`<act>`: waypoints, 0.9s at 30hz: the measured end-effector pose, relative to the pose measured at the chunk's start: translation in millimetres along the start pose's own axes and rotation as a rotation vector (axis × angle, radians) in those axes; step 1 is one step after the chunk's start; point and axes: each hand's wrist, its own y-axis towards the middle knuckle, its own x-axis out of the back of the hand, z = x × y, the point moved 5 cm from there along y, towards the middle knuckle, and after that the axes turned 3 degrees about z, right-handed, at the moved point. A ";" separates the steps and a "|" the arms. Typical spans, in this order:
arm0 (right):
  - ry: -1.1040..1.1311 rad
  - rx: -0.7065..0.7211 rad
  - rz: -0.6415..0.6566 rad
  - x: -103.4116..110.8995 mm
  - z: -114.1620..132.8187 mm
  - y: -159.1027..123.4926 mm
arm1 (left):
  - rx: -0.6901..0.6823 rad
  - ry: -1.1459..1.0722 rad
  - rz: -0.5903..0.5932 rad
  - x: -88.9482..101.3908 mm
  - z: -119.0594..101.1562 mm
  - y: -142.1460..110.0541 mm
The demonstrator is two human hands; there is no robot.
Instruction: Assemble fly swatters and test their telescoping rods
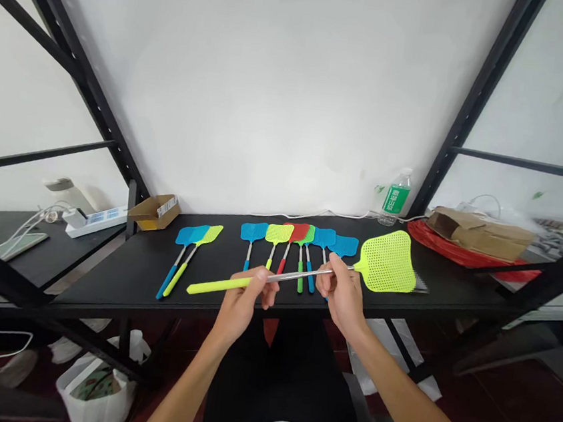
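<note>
— Gripping what, exactly?

— Both hands are closed on one yellow-green fly swatter. The left hand has its fingers curled round the metal shaft where it meets the yellow-green handle, which sticks out to the left. The right hand pinches the shaft further along, thumb and fingertips shut on it, just short of the mesh head.

— Where is the swatter?

— Held nearly level, just above the front part of the black table, with the head out to the right and slightly higher than the handle.

— And beyond the hands?

— Behind them lies a row of swatters, blue, yellow-green and red, heads toward the wall, handles toward the person. Further left, a pair of swatters, one blue and one yellow-green, lies side by side. A small cardboard box stands at the back left, a green-labelled bottle at the back right, near a red bundle with brown cardboard on it.
</note>
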 end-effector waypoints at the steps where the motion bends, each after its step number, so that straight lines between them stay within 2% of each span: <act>1: 0.015 0.005 0.053 -3.3 0.7 -1.5 | -0.017 -0.054 -0.010 2.2 -0.8 -0.2; 4: 0.061 -0.004 0.213 -11.7 0.1 -5.0 | -0.024 -0.102 0.028 3.5 -5.0 -2.2; 7: 0.050 -0.042 0.296 -14.4 -4.2 -5.9 | 0.010 -0.098 0.080 0.7 -5.6 -3.5; 12: 0.045 -0.066 0.326 -8.9 -7.5 -0.4 | 0.062 -0.024 0.082 0.2 -0.7 -1.4; 16: -0.041 -0.052 0.364 -2.0 -4.4 4.2 | 0.082 -0.056 0.075 4.9 1.6 1.3; 27: -0.042 -0.110 0.324 4.0 1.8 10.8 | 0.022 0.056 0.113 26.5 -6.3 1.8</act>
